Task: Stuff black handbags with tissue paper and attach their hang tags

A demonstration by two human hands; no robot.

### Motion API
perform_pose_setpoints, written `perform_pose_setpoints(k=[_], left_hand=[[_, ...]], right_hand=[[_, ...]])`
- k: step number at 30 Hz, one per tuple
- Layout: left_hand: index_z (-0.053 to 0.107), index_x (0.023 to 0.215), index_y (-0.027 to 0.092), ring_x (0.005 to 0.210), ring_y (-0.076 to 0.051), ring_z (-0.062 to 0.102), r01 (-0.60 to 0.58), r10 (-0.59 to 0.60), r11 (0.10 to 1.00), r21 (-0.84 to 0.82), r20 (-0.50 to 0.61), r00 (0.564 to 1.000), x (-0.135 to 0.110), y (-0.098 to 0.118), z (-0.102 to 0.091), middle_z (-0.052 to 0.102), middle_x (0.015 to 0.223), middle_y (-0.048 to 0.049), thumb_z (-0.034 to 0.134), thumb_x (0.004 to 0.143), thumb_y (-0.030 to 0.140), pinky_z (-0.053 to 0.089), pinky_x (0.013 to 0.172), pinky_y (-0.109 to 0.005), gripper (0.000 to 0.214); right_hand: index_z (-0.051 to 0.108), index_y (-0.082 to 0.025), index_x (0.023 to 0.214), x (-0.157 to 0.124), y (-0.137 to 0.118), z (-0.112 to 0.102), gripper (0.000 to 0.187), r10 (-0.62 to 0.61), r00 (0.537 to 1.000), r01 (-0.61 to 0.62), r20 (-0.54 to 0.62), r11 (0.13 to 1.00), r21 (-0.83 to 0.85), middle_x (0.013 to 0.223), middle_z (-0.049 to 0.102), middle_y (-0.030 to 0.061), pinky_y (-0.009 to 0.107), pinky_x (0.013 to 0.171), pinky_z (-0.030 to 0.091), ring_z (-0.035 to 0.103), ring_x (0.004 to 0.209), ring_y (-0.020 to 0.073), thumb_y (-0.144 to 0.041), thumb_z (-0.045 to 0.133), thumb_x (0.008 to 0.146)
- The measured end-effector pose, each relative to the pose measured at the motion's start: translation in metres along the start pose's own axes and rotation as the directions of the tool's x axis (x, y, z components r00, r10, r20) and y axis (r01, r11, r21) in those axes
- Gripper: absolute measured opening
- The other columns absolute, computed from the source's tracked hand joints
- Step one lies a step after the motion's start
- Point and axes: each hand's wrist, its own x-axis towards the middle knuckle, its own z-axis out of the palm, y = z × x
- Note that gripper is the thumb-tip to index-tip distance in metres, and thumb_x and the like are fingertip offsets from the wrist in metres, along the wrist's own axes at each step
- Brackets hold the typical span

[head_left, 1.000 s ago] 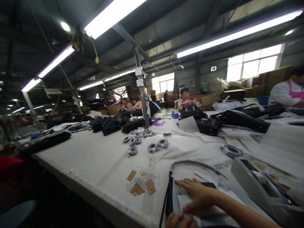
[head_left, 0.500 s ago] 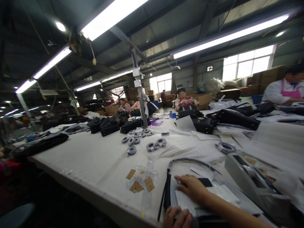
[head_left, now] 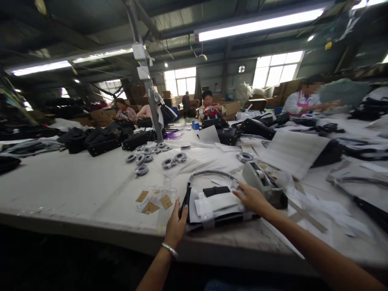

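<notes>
A black handbag (head_left: 216, 204) wrapped in clear plastic and white paper lies flat near the front edge of the white table (head_left: 75, 186). My left hand (head_left: 176, 221) rests on the bag's left edge, fingers stretched along it. My right hand (head_left: 252, 198) lies flat on the bag's right side, fingers spread. The bag's curved handle (head_left: 209, 173) arcs behind it.
A grey tape dispenser (head_left: 263, 184) stands just right of the bag. Brown tags in a clear bag (head_left: 154, 201) lie to the left. Coiled grey straps (head_left: 157, 155), black bags (head_left: 103, 141) and white paper sheets (head_left: 291, 151) cover the table farther back. Other people sit at the far side.
The view has dropped and shifted, so both arms and the whole bag now show. My left hand moved up onto the bag's left edge; my right hand moved to its right side.
</notes>
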Motion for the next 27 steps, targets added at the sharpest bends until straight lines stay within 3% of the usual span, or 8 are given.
perform_pose_setpoints(k=[6,10,13,18,21,24,26,27], left_hand=[[0.043,0.142,0.01,0.137,-0.032,0.042,0.108,-0.098,0.987,-0.12,0.091,0.991,0.026,-0.004,0.01,0.045,0.147,-0.0196,0.07,0.079,0.048,0.032,0.115,-0.043,0.079],[0.047,0.139,0.011,0.129,-0.032,0.052,0.083,-0.06,0.966,-0.244,0.102,0.993,0.021,0.005,0.009,0.054,0.14,-0.0178,0.073,0.078,0.042,0.043,0.108,-0.043,0.073],[0.041,0.145,0.02,0.13,-0.027,0.05,0.0,0.017,0.944,-0.331,0.049,0.999,0.013,0.021,0.003,0.051,0.145,-0.0104,0.071,0.081,0.038,0.042,0.109,-0.039,0.073],[0.047,0.141,0.026,0.137,-0.027,0.043,-0.219,0.202,0.931,-0.293,-0.085,0.976,0.003,0.031,-0.02,0.052,0.144,-0.0038,0.073,0.078,0.037,0.03,0.118,-0.043,0.068],[0.051,0.137,0.022,0.133,-0.03,0.047,-0.171,0.184,0.951,-0.259,0.028,0.983,0.002,0.016,-0.032,0.056,0.14,-0.0073,0.076,0.073,0.041,0.033,0.116,-0.046,0.072],[0.052,0.137,0.02,0.133,-0.032,0.046,-0.111,0.14,0.965,-0.238,0.108,0.984,0.002,0.004,-0.04,0.053,0.142,-0.0097,0.074,0.075,0.048,0.033,0.115,-0.048,0.071],[0.056,0.133,0.02,0.135,-0.031,0.044,-0.117,0.146,0.963,-0.243,0.105,0.984,0.003,0.004,-0.045,0.054,0.142,-0.0091,0.065,0.082,0.054,0.031,0.116,-0.049,0.062],[0.058,0.131,0.019,0.135,-0.031,0.044,-0.116,0.148,0.959,-0.258,0.106,0.983,0.004,0.006,-0.047,0.056,0.14,-0.0089,0.058,0.086,0.057,0.031,0.116,-0.049,0.059]], right_hand=[[0.045,-0.012,0.144,-0.003,0.0,-0.002,0.071,0.159,0.987,-0.157,0.001,0.979,-0.126,0.135,0.056,0.0212,0.054,0.099,0.041,0.052,0.124,0.041,-0.059,0.044,0.091],[0.041,-0.012,0.147,0.0,0.013,-0.004,0.075,0.251,0.963,-0.257,0.098,0.965,0.051,0.134,0.057,0.0209,0.048,0.101,0.042,0.055,0.123,0.0376,-0.061,0.045,0.089],[0.04,-0.013,0.148,0.001,0.011,-0.014,0.075,0.273,0.962,-0.27,0.025,0.931,0.244,0.127,0.063,0.0182,0.043,0.098,0.045,0.061,0.116,0.0336,-0.056,0.052,0.087],[0.04,-0.019,0.148,-0.004,-0.008,-0.039,0.077,0.222,0.963,-0.091,-0.153,0.803,0.589,0.12,0.065,0.0138,0.041,0.093,0.051,0.065,0.104,0.0282,-0.06,0.056,0.084],[0.049,-0.018,0.14,-0.011,-0.021,-0.045,0.07,0.164,0.945,0.029,-0.282,0.819,0.573,0.112,0.066,0.0121,0.043,0.092,0.051,0.065,0.1,0.0268,-0.057,0.059,0.083],[0.061,-0.019,0.127,-0.024,-0.04,-0.047,0.053,0.113,0.891,0.137,-0.441,0.857,0.497,0.109,0.065,0.011,0.044,0.094,0.05,0.063,0.097,0.0256,-0.053,0.057,0.087],[0.065,-0.021,0.119,-0.032,-0.057,-0.05,0.044,0.09,0.878,0.211,-0.469,0.809,0.548,0.111,0.065,0.0102,0.043,0.094,0.05,0.063,0.096,0.0242,-0.051,0.057,0.088],[0.065,-0.021,0.119,-0.035,-0.067,-0.051,0.043,0.08,0.898,0.232,-0.432,0.748,0.622,0.114,0.065,0.0102,0.042,0.092,0.05,0.063,0.096,0.0238,-0.051,0.058,0.089]])
